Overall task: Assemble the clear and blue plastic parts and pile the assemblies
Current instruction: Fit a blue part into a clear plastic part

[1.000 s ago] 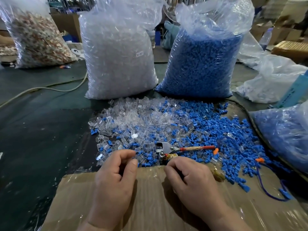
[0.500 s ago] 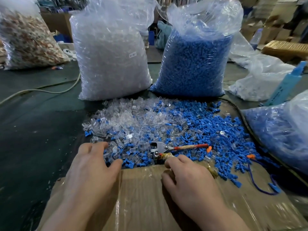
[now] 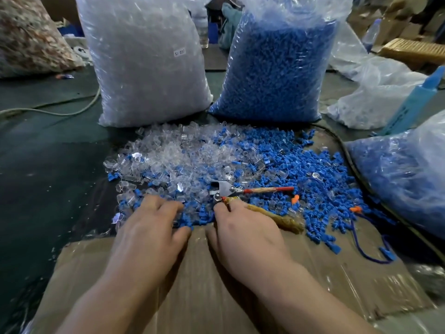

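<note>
Dimmish, cool overhead light w/ glare streaks on the clear-parts bag [image 3: 144,56] & blue-parts bag [image 3: 277,63], table [image 3: 48,165] dark at left, slight motion blur on left hand [image 3: 154,227], wide-angle bending twd frame edges.

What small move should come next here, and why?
Probably the left hand closes its fingers on one small clear plastic part from the scattered pile of clear and blue plastic parts: its straight fingers rest there, holding nothing visible.

Sticker [image 3: 179,53] "SJ 017" on clear-parts bag [image 3: 144,88]
</note>
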### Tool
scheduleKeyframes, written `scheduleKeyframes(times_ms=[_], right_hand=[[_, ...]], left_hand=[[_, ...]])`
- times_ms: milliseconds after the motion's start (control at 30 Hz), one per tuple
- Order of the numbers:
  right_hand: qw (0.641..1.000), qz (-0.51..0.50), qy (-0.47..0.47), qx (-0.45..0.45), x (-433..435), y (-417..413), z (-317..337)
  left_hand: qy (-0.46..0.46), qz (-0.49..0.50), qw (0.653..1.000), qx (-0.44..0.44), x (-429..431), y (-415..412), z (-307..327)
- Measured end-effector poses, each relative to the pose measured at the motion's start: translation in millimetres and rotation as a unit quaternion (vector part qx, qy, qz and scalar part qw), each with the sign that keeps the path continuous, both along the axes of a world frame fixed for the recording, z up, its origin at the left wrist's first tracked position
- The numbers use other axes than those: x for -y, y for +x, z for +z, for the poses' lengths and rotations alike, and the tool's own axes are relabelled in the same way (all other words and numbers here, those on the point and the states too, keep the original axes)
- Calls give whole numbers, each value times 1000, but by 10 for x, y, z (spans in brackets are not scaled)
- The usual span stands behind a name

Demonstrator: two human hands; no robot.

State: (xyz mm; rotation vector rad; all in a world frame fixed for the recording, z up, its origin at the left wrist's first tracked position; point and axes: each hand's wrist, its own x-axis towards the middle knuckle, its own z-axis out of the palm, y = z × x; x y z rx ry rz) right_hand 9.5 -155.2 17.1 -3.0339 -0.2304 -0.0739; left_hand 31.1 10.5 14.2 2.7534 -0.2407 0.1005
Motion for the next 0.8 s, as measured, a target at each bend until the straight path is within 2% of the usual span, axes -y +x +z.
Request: scheduleKeyframes(times_ms=[100, 233, 500, 633, 800], right_hand=[[1000, 24, -1, 0, -61, 74, -38], [999, 15, 48, 20, -60, 120, -83], [990, 25, 131, 43, 49, 79, -109], [982, 19, 174, 65, 72, 56, -127], [969, -10, 237, 65, 92, 91, -133]], left_hand=[[-27, -21, 999, 4, 38, -6, -26], [-54, -41, 997, 34, 71, 44, -94], [-184, 0, 981, 57, 4, 31, -165], [-157, -16, 986, 48, -3, 33, -182], [-180, 0, 981, 72, 18, 20, -196]])
